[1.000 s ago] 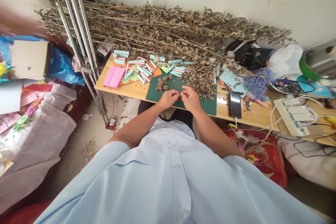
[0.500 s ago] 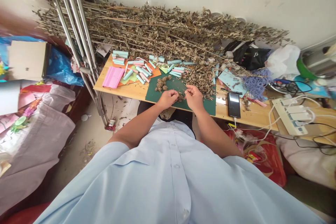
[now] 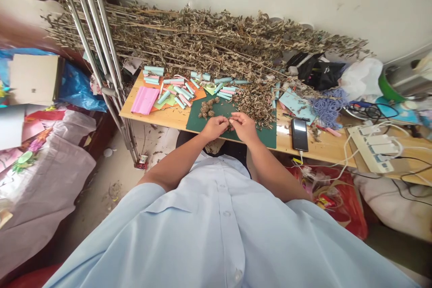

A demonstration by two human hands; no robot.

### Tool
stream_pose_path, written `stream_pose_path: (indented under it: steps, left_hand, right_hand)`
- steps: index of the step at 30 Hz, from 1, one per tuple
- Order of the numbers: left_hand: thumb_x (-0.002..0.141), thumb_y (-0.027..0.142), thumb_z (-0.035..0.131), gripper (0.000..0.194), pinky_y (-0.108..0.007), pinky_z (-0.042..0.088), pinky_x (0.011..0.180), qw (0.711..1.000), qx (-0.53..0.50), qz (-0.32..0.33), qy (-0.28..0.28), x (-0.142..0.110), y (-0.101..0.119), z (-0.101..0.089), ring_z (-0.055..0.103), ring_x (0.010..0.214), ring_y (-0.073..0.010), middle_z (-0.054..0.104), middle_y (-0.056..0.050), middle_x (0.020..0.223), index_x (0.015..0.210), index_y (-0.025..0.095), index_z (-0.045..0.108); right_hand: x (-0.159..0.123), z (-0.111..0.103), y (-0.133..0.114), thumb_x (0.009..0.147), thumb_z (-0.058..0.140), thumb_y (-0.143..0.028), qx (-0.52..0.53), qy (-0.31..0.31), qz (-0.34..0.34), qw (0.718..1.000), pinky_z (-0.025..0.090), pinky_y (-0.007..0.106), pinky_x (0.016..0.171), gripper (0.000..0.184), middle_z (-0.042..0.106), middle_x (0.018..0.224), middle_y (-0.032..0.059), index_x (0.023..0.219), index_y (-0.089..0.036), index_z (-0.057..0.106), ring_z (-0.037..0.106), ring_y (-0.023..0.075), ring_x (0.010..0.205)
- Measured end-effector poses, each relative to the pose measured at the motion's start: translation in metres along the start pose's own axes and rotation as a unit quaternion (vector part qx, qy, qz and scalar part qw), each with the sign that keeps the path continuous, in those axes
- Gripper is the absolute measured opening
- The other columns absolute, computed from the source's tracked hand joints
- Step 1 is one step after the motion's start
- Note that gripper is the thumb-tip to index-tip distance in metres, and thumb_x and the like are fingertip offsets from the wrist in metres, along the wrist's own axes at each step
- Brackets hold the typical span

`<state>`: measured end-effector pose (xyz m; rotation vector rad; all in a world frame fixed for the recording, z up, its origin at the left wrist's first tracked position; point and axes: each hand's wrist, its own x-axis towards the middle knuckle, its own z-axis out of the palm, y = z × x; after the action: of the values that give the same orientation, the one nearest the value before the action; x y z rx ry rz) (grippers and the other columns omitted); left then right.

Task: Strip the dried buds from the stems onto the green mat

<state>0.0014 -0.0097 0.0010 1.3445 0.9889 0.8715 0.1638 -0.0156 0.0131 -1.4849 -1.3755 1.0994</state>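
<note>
Over the front of a green cutting mat (image 3: 195, 121), my left hand (image 3: 215, 128) is closed, its fingertips pinched around something too small to name. My right hand (image 3: 243, 127) meets it from the other side, fingers bent and pressed together near the left fingertips. A bit of dried leaf shows between the hands, largely hidden by the fingers. Several rolled brown balls of dried leaf (image 3: 207, 108) sit on the mat behind my left hand. A loose heap of dried leaves (image 3: 254, 105) spreads behind and beside my right hand.
Long dried plant stalks (image 3: 202, 36) lie along the wall. Blue and pink paper rolls (image 3: 182, 94) and a pink sheet (image 3: 145, 100) are on the left of the wooden table. A phone (image 3: 299, 135), purple cord (image 3: 327, 105) and power strip (image 3: 371, 148) lie rightward. Metal crutches (image 3: 97, 45) stand left.
My right hand has moved left, closing the gap to my left hand, so the fingertips now meet. The left hand stays nearly in place.
</note>
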Motion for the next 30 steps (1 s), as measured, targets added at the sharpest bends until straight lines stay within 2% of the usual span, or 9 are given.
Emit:
stream_pose_path:
  steps: [4,12,15,20,24,30]
  left_hand:
    - [0.083,0.031,0.052,0.022,-0.022,0.035,0.054,1.0,0.024,0.006,-0.004,-0.001,0.001,-0.001,0.043,0.053,-0.0082,0.052,0.003,0.057,0.068,0.016,0.056]
    - [0.082,0.032,0.053,0.021,-0.022,0.035,0.054,0.999,0.033,-0.005,-0.004,-0.001,0.001,-0.001,0.045,0.054,-0.0084,0.056,0.002,0.06,0.072,0.015,0.061]
    - [0.082,0.033,0.054,0.022,-0.022,0.034,0.053,1.0,0.023,-0.012,-0.002,-0.001,0.001,-0.001,0.044,0.052,-0.0078,0.056,0.002,0.06,0.073,0.015,0.061]
    - [0.082,0.035,0.056,0.022,-0.021,0.034,0.052,1.0,-0.002,-0.014,-0.002,0.0,-0.002,0.0,0.043,0.051,-0.0069,0.056,0.002,0.061,0.073,0.015,0.061]
    - [0.082,0.034,0.056,0.021,-0.022,0.034,0.051,1.0,-0.009,-0.016,-0.005,0.0,-0.002,-0.001,0.043,0.05,-0.007,0.054,0.002,0.059,0.074,0.015,0.061]
    - [0.083,0.032,0.054,0.022,-0.021,0.034,0.053,1.0,0.019,0.002,-0.006,-0.001,0.001,-0.001,0.043,0.052,-0.0075,0.054,0.002,0.06,0.071,0.015,0.059]
  right_hand:
    - [0.002,0.004,0.0,0.077,0.064,-0.045,-0.006,0.004,0.002,1.0,0.057,0.033,0.066,0.042,0.073,0.094,0.0063,0.112,-0.021,0.065,0.064,0.0162,0.069]
    - [0.007,-0.004,-0.002,0.077,0.063,-0.041,-0.006,0.079,0.002,0.997,0.055,0.033,0.065,0.039,0.071,0.09,0.0052,0.109,-0.019,0.066,0.06,0.0146,0.061]
    - [0.007,-0.008,0.001,0.077,0.063,-0.04,-0.014,0.089,0.013,0.996,0.056,0.033,0.064,0.038,0.071,0.09,0.0059,0.109,-0.019,0.067,0.06,0.0144,0.058]
    - [0.006,-0.011,0.013,0.077,0.065,-0.039,-0.058,0.088,-0.008,0.994,0.057,0.036,0.067,0.037,0.072,0.094,0.008,0.107,-0.018,0.069,0.063,0.0183,0.067]
    - [0.003,-0.009,0.01,0.079,0.065,-0.043,-0.065,0.089,-0.009,0.994,0.057,0.035,0.068,0.037,0.072,0.098,0.0086,0.107,-0.019,0.069,0.064,0.0183,0.069]
    - [0.0,0.0,-0.001,0.076,0.068,-0.042,0.005,0.011,-0.02,1.0,0.056,0.033,0.066,0.045,0.073,0.096,0.0064,0.115,-0.02,0.063,0.062,0.0154,0.065]
